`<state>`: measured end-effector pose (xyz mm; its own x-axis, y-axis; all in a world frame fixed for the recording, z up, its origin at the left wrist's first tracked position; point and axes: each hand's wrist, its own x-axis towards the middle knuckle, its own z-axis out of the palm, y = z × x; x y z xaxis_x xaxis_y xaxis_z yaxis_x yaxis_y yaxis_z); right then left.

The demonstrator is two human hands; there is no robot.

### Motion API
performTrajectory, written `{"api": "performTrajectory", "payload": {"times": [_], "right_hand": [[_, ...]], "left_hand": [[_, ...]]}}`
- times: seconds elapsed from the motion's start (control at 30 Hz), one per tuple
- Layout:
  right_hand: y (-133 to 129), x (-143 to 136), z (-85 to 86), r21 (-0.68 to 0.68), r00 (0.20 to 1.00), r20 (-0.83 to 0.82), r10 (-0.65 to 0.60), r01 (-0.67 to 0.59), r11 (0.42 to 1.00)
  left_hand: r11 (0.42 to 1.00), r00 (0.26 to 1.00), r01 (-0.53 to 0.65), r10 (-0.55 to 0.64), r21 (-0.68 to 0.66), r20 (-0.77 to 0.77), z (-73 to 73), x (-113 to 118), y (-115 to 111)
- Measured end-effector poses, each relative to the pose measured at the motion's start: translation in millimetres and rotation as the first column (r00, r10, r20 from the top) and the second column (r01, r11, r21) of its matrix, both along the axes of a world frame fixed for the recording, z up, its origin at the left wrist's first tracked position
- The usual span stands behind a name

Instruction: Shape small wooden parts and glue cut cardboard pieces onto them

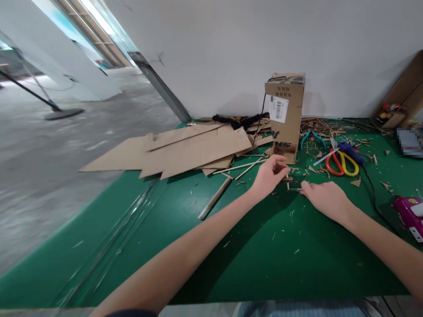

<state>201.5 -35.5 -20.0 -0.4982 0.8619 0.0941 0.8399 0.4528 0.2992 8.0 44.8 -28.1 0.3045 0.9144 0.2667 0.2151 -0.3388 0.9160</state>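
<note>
My left hand [269, 176] is closed in a pinch in front of the tall cardboard box [289, 103]. Just under its fingertips is a small round brown piece [288, 179] with a short pale stick; the fingers partly hide it. To the right, my right hand [327, 198] is closed on a thin greyish rod [295, 189] that points left. A short pale bit of stick [288, 186] stands at the rod's far end. Several thin wooden sticks [243, 166] lie left of my left hand, along with a rolled cardboard strip [215, 198].
Cut cardboard sheets [198, 147] are piled at the back left. Right of the box lie teal pliers [312, 138], red-and-yellow-handled scissors [342, 163] and a blue corded tool [352, 152]. A magenta device [410, 215] sits at the right edge. Cardboard scraps litter the green table [257, 259].
</note>
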Motion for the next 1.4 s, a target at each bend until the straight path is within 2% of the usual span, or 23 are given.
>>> {"api": "performTrajectory", "payload": {"times": [0.17,0.47,0.7,0.93,1.23,1.4], "right_hand": [[0,-3,4.8,0.043,0.998,-0.033,-0.06,0.061,0.997],[-2,-2,9.1,-0.1,0.999,0.013,-0.043,0.044,0.994],[3,-4,8.1,-0.031,0.993,-0.013,-0.12,0.12,0.992],[-3,-5,13.0,-0.122,0.995,0.072,-0.072,0.08,0.989],[2,-3,7.0,0.032,0.995,-0.005,-0.096,0.096,0.995],[-1,-2,10.8,-0.071,0.996,0.058,-0.072,0.076,0.995]], "left_hand": [[1.0,1.0,-0.001,0.001,-0.001,-0.019,3.6,2,-3],[1.0,1.0,0.002,-0.002,0.016,-0.017,0.8,1,-1],[1.0,0.999,0.007,-0.006,0.027,-0.039,4.5,1,-1],[1.0,0.999,0.004,-0.003,0.019,-0.053,6.8,-1,-2],[1.0,0.999,0.015,-0.014,0.026,-0.052,8.8,1,-3],[0.999,0.998,0.007,-0.004,0.039,-0.062,7.2,0,-2]]}}
